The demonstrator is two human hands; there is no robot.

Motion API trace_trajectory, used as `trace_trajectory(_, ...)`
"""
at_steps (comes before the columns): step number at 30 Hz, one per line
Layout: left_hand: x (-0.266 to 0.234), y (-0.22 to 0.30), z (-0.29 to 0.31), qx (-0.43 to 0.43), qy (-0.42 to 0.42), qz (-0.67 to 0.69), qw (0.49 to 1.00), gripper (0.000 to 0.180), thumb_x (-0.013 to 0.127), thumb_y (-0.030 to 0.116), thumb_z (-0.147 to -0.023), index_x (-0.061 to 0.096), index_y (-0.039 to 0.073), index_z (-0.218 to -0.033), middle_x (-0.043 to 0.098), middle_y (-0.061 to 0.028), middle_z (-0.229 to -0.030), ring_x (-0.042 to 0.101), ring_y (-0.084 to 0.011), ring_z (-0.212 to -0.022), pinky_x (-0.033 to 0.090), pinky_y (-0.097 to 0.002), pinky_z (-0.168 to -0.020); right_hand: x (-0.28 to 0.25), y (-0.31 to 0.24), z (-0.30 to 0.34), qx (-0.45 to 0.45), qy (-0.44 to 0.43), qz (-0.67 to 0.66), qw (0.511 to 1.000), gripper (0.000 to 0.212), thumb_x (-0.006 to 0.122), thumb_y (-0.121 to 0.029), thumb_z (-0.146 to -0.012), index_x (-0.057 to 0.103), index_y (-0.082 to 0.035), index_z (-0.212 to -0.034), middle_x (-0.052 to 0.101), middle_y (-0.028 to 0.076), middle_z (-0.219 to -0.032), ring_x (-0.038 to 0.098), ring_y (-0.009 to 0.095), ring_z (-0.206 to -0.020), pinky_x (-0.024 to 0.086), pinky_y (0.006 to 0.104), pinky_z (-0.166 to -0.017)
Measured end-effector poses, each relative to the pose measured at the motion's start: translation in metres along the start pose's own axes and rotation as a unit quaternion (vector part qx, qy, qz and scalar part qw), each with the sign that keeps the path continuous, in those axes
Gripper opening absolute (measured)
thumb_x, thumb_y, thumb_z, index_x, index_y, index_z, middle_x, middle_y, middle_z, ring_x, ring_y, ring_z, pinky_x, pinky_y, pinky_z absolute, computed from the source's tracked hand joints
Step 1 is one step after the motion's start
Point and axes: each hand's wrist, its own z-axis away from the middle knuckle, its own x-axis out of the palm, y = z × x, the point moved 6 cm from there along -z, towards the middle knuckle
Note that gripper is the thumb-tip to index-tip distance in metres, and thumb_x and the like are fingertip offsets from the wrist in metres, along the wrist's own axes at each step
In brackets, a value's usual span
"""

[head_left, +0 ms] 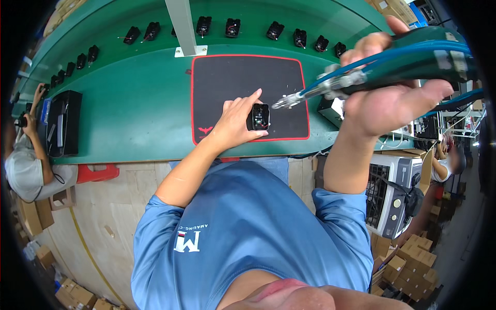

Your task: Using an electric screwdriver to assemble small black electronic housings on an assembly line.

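Observation:
My left hand (233,123) rests on the dark mat (227,77) with the red border. Thumb and fingers close around a small black plastic housing (261,118); its open side faces up and shows parts inside. Raised at the right, my right hand (380,111) grips a dark powered screwdriver (403,75) with a metal nose and a blue hose along it. The screwdriver's tip points left and down, beside the housing. From this view I cannot tell whether it touches; it appears apart. The tool's body hides part of my right fingers.
Several black assemblies (232,28) with wires line the far side of the green bench (129,103). A metal post (182,26) stands behind the mat. At left are a black bin (64,124) and a co-worker (28,165). A white air cooler (395,196) stands at right.

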Motion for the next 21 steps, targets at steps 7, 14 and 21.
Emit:
trace_trajectory(7,-0.105,-0.020,0.015,-0.005,-0.009,-0.141,0.990,0.083,0.081,0.027,-0.070,0.046,0.011,-0.143,0.055,-0.0119,-0.125,0.049,-0.0312,-0.119,0.031,-0.0440,-0.102,-0.042,0.040,0.020,0.046,0.004,0.049,0.998,0.089,0.039,-0.079,-0.088,0.048,0.000,-0.127,0.054,0.006,-0.077,0.049,0.012,-0.068,0.040,0.0239,-0.061)
trace_trajectory(14,-0.331,-0.197,-0.005,-0.160,0.054,-0.443,0.881,0.072,0.081,0.018,-0.067,0.050,0.012,-0.132,0.055,-0.0097,-0.124,0.054,-0.0302,-0.119,0.042,-0.0499,-0.094,-0.074,0.074,0.058,0.109,0.015,0.010,0.994,0.087,0.032,-0.079,-0.090,0.046,-0.002,-0.126,0.051,0.005,-0.079,0.048,0.012,-0.063,0.043,0.0258,-0.056)
trace_trajectory(21,-0.381,-0.319,-0.025,-0.332,-0.008,-0.551,0.766,0.077,0.072,0.002,-0.076,0.038,0.017,-0.143,0.044,-0.0050,-0.145,0.044,-0.0268,-0.136,0.038,-0.0515,-0.105,-0.076,0.068,0.071,0.103,0.027,0.004,0.994,0.089,0.037,-0.082,-0.086,0.048,-0.002,-0.124,0.051,0.005,-0.076,0.049,0.012,-0.060,0.043,0.0245,-0.052)
